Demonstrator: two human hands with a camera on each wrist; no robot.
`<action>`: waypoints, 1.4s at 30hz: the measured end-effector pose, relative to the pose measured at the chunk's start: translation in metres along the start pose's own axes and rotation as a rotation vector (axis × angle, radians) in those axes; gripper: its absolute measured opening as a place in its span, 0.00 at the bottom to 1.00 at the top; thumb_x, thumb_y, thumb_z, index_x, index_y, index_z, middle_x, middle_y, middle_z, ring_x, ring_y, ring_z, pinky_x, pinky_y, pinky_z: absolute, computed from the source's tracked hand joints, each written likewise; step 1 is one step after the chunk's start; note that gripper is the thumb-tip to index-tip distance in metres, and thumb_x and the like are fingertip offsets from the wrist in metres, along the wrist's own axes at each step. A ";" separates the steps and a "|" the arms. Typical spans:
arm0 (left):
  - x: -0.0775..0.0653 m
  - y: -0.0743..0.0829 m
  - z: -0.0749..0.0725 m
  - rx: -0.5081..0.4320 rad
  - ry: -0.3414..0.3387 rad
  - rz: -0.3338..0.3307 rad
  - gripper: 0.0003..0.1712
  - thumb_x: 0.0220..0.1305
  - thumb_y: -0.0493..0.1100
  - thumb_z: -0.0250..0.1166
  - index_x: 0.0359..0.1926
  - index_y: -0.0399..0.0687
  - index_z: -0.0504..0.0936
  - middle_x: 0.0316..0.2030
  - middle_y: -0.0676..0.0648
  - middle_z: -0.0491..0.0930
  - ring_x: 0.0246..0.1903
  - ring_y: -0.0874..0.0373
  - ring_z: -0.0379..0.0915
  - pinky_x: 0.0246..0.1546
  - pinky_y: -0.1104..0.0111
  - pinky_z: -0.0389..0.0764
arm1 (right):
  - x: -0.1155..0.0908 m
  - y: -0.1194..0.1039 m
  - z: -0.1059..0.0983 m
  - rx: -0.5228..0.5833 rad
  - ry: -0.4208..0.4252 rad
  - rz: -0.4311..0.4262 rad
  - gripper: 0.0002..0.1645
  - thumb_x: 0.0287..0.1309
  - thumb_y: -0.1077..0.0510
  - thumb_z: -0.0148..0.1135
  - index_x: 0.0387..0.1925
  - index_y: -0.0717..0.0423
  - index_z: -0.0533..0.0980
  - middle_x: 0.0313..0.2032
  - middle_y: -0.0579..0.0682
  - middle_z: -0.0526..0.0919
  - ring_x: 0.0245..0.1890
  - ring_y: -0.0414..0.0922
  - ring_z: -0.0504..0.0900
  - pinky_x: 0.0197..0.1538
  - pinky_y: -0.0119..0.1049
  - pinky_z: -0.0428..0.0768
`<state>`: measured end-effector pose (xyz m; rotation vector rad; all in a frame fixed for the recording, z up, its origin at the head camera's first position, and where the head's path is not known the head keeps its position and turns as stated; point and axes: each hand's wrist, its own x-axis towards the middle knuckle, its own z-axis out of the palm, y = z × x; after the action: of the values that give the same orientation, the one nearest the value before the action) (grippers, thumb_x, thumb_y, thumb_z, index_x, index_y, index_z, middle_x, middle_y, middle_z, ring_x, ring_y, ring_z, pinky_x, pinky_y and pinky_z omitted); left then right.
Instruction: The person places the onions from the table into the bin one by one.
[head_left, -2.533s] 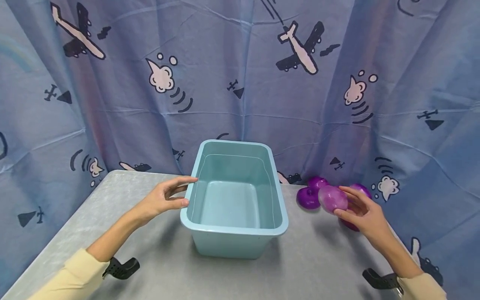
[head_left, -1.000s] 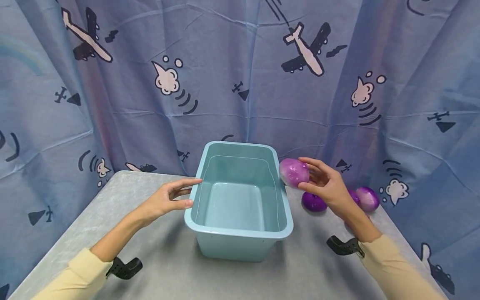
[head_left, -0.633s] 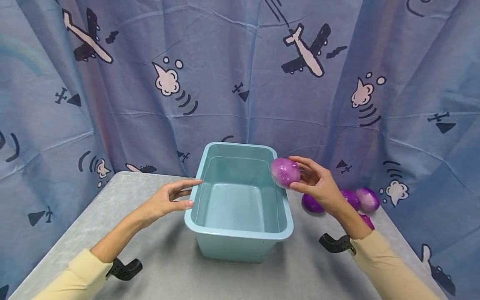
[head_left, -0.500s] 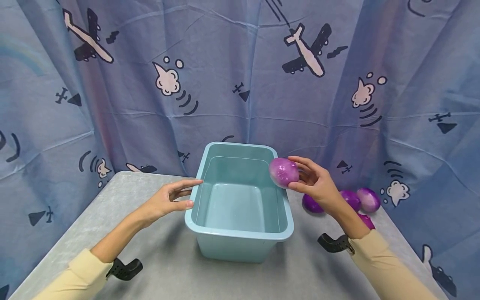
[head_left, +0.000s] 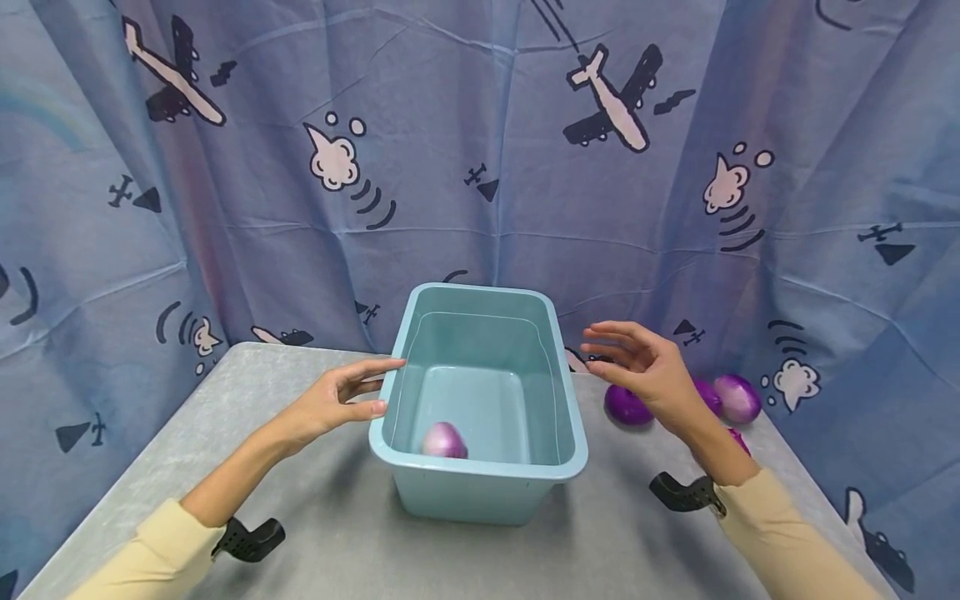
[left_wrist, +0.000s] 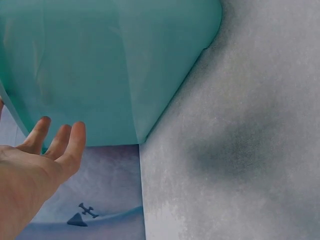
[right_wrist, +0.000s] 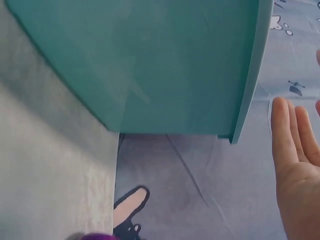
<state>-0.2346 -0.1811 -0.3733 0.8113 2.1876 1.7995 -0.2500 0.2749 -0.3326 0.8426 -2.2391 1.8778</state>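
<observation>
A light blue plastic tub [head_left: 480, 470] stands on the table, its inside facing up in the head view. In its near end lies one purple-and-white red onion [head_left: 445, 442], partly hidden by the front rim. My left hand [head_left: 333, 398] has its fingertips at the tub's left rim, the fingers loosely extended. Off the right side of the tub hovers my right hand [head_left: 648, 371], fingers spread and nothing between them. Beneath that hand, a darker red onion [head_left: 627, 406] sits on the table. The right wrist view shows the tub's outer wall [right_wrist: 150, 65] beside my straight fingers.
Several more red onions [head_left: 737, 398] lie at the table's right edge, partly hidden behind my right forearm. The grey table [head_left: 315, 533] ends at a blue curtain [head_left: 420, 167] printed with airplanes, which hangs close behind the tub.
My right hand brought a red onion from the right pile over the tub's rim and let it go; the onion now lies inside. The hand has drawn back slightly right. The left hand stays put.
</observation>
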 end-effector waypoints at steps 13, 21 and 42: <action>0.000 -0.001 0.000 0.014 0.000 -0.008 0.33 0.69 0.41 0.68 0.73 0.51 0.71 0.72 0.46 0.66 0.69 0.40 0.62 0.59 0.50 0.74 | -0.033 0.011 -0.024 -0.158 0.080 0.127 0.25 0.64 0.66 0.69 0.61 0.64 0.75 0.54 0.55 0.83 0.52 0.49 0.84 0.52 0.36 0.81; 0.000 0.000 0.000 0.020 -0.006 -0.001 0.33 0.69 0.41 0.67 0.73 0.50 0.70 0.72 0.46 0.65 0.69 0.41 0.62 0.60 0.48 0.74 | -0.054 0.021 -0.040 -0.158 0.065 0.137 0.25 0.65 0.69 0.66 0.62 0.69 0.73 0.55 0.57 0.82 0.52 0.49 0.84 0.52 0.34 0.81; -0.001 0.000 0.000 0.035 -0.001 0.003 0.33 0.70 0.41 0.67 0.73 0.53 0.71 0.72 0.47 0.65 0.68 0.41 0.62 0.60 0.48 0.74 | -0.097 0.042 -0.079 -0.135 0.124 0.178 0.25 0.66 0.72 0.63 0.61 0.75 0.69 0.52 0.55 0.84 0.48 0.46 0.86 0.47 0.39 0.83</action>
<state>-0.2336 -0.1819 -0.3738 0.8229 2.2242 1.7666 -0.2090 0.3861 -0.3918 0.5070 -2.3995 1.7681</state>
